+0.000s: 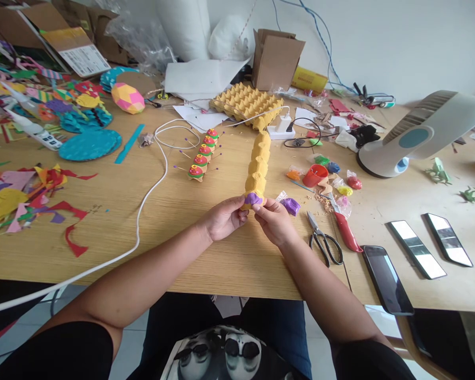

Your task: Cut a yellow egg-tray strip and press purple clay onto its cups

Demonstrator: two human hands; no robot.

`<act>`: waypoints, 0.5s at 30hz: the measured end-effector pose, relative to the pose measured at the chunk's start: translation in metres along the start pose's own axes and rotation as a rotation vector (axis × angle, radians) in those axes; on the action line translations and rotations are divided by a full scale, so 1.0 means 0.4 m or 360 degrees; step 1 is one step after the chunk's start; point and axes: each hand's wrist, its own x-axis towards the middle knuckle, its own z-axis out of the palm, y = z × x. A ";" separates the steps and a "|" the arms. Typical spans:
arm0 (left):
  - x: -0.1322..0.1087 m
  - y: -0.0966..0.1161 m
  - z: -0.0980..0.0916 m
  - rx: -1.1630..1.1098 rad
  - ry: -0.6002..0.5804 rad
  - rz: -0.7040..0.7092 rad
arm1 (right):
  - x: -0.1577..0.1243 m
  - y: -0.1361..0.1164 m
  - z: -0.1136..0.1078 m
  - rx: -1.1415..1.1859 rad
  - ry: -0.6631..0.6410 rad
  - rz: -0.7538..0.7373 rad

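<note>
Left of centre, the light-brown wooden table [174,216] gives passage; right of centre, black-handled metal scissors [320,231] obstruct.

yellow egg-carton strip [259,162], purple clay [254,198], red-and-green segmented figure [200,160]

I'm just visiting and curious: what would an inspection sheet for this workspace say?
Surface: wood-grain table, scraps and shavings on it.
Job's things: yellow bumpy strip, purple lump on its near end; a decorated red-and-green strip stands left of it.
Clutter: paper scraps at left; scissors, a red-handled knife and a phone at right.
Hands: the left hand and right hand both pinch the yellow strip's near end, the right thumb at the purple lump.
Cables: a white cable crosses the table and passes over its near edge.
Surroundings: white wall behind, fan at right, cardboard box at back.
</note>
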 end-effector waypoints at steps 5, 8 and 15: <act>0.000 -0.002 -0.003 0.0035 -0.0008 0.0013 | 0.001 0.004 -0.002 0.0002 -0.0067 0.0017; 0.002 -0.002 -0.002 0.0046 0.0000 0.0033 | -0.001 0.003 -0.004 0.0031 -0.0047 0.0040; -0.001 -0.002 0.004 0.0066 0.0029 0.0062 | -0.007 -0.009 -0.008 0.0340 -0.0127 0.0219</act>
